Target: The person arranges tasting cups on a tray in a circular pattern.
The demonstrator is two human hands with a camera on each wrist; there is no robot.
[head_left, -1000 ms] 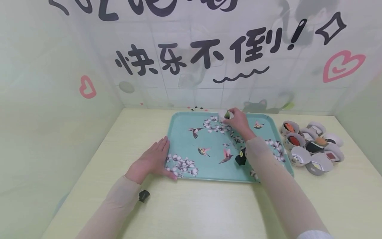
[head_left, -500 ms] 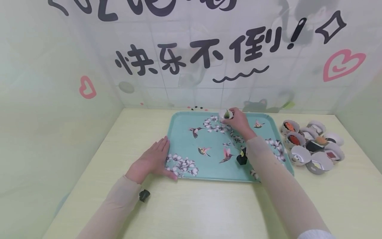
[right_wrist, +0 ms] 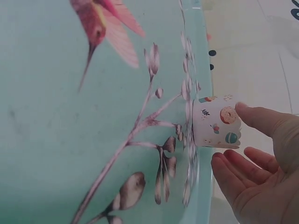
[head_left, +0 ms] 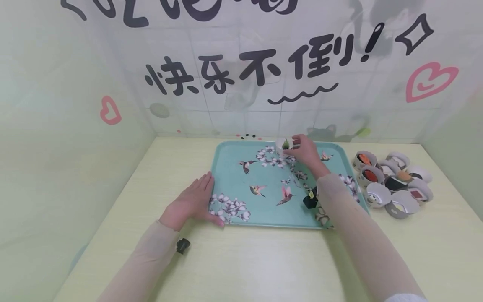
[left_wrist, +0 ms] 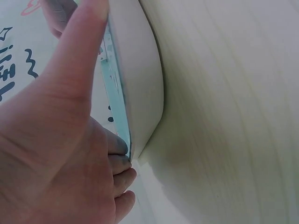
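Left hand (head_left: pixel 190 202): fingers straight, touching the left edge of the blue-green bird tray (head_left: pixel 231 182).
Right hand (head_left: pixel 305 152): half spread, fingers loose, apart from the paper cup (right_wrist: pixel 215 123); thumb at its rim, can't tell if touching.
Paper cup: stands on the tray, upper middle of the head view.

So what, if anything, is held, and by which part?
Nothing, apparently: the right hand is spread beside the cup, the left hand lies against the tray.
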